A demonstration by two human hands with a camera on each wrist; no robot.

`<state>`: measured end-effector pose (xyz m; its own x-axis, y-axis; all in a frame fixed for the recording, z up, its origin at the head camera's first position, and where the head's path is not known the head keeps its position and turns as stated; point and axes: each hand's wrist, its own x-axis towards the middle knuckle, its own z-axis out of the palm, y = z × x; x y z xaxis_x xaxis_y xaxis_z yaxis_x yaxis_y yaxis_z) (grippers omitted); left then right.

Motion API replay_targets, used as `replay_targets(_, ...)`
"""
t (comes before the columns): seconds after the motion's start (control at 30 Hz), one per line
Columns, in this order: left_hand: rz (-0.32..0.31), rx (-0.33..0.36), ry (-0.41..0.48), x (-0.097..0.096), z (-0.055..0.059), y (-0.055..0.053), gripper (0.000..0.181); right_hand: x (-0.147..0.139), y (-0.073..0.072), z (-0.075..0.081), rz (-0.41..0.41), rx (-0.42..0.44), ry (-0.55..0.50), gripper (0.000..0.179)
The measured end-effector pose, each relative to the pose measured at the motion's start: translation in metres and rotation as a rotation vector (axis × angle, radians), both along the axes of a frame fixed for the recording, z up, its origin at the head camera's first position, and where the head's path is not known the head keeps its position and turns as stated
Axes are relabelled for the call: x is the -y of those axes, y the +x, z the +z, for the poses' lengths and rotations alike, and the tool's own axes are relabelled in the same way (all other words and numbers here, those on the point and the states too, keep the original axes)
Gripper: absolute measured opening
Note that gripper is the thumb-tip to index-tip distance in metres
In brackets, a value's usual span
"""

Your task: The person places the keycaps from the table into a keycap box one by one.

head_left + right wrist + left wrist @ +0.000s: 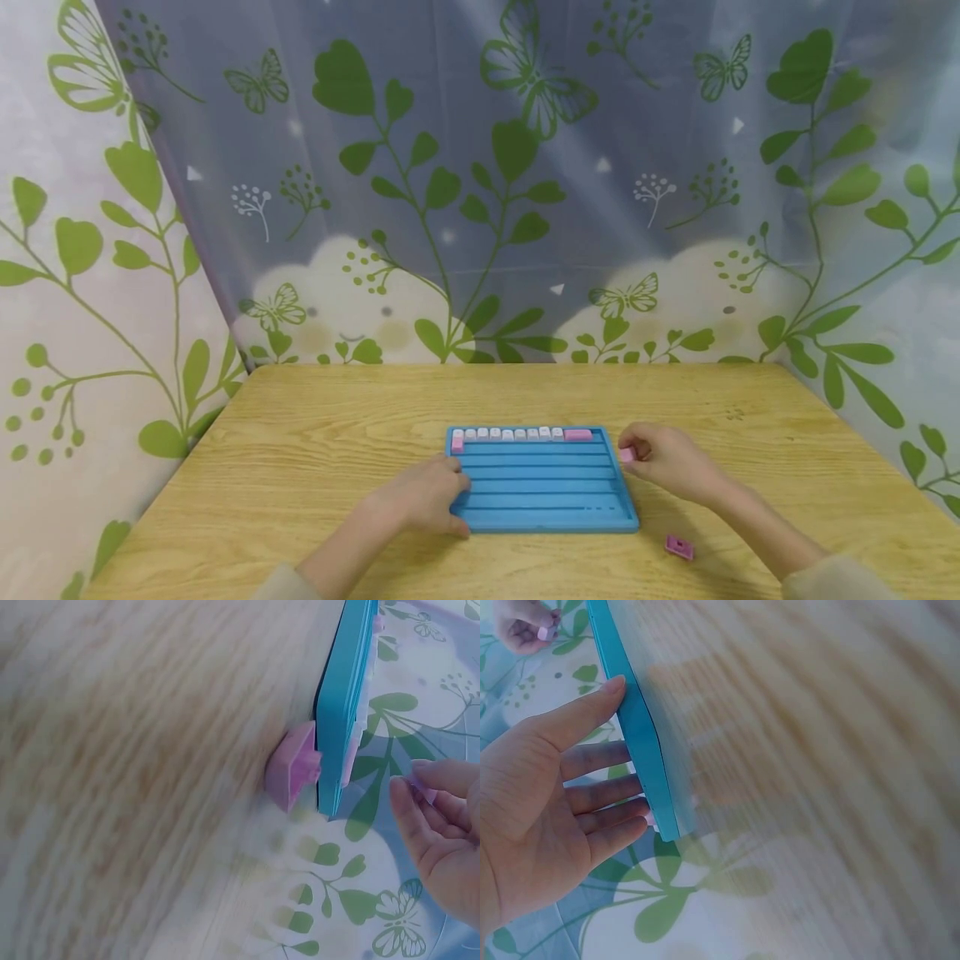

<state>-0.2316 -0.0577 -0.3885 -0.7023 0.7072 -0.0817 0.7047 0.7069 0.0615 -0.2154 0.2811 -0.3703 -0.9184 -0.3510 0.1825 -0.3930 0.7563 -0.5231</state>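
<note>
A blue keycap tray (540,487) lies on the table, with a row of white keycaps (507,434) along its back. At that row's right end sits a wide pink keycap (577,435); another pink keycap (457,445) is below its left end. My left hand (427,493) rests at the tray's left side, its fingers fairly straight over the rim and its thumb by the front corner. Just off the right edge, my right hand (671,460) pinches a small pink keycap (627,454) between thumb and fingers. A loose pink keycap (679,547) lies upside down, hollow side up.
The wooden table (337,408) extends to a patterned curtain (450,208) at the back, with similar cloth on both sides. Raised ridges cross the tray from left to right. The loose keycap is near the tray's front right corner.
</note>
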Motion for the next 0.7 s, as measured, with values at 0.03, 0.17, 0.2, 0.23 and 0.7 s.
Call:
replay_targets(0.03, -0.001, -0.001, -0.001, 0.000, 0.000, 0.000, 0.049, 0.001, 0.000, 0.000, 0.003, -0.004, -0.002, 0.014)
replay_targets(0.17, 0.000, 0.002, 0.000, 0.000, 0.001, 0.001, 0.049, 0.005, -0.002, -0.001, 0.029, -0.013, -0.014, 0.017)
replay_targets(0.2, 0.002, 0.004, 0.002, 0.000, 0.001, 0.001, 0.049, 0.006, -0.003, -0.001, 0.035, -0.015, -0.014, 0.017)
replay_targets(0.23, 0.003, 0.005, 0.003, 0.000, 0.001, 0.001, 0.049, 0.007, -0.003, -0.001, 0.038, -0.021, -0.011, 0.016)
replay_targets(0.7, -0.004, -0.004, 0.004, 0.000, 0.000, 0.000, 0.049, 0.044, -0.018, -0.004, 0.106, -0.066, 0.006, 0.024)
